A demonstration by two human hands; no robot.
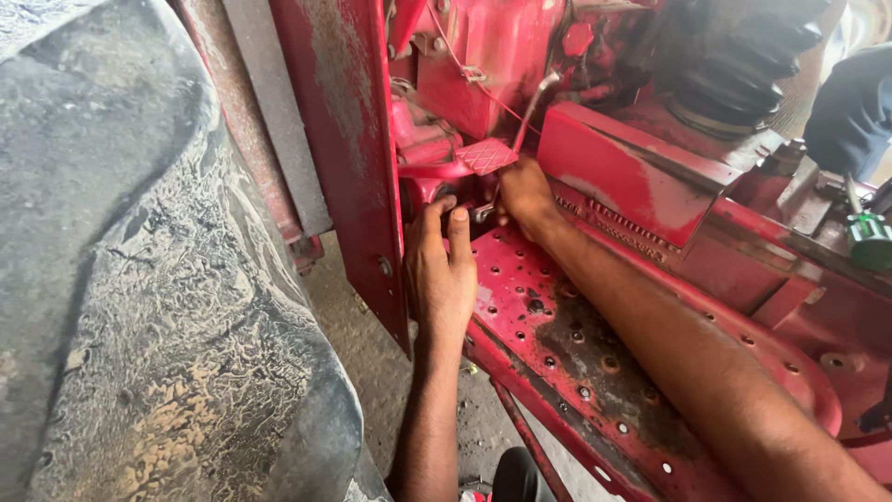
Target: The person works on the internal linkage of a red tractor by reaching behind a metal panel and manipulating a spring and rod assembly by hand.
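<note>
Under the red pedal (486, 156), both hands' fingertips vanish: left hand (443, 274) loosely open, right hand's (525, 195) grip impossible to tell.

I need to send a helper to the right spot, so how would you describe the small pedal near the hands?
Start at the big muddy tyre on the left, then cross the upright red panel to the perforated red footplate. Just above where the left hand and right hand meet sits the pedal. It alone has a small, diamond-shaped, cross-hatched red pad on a curved arm.
</note>
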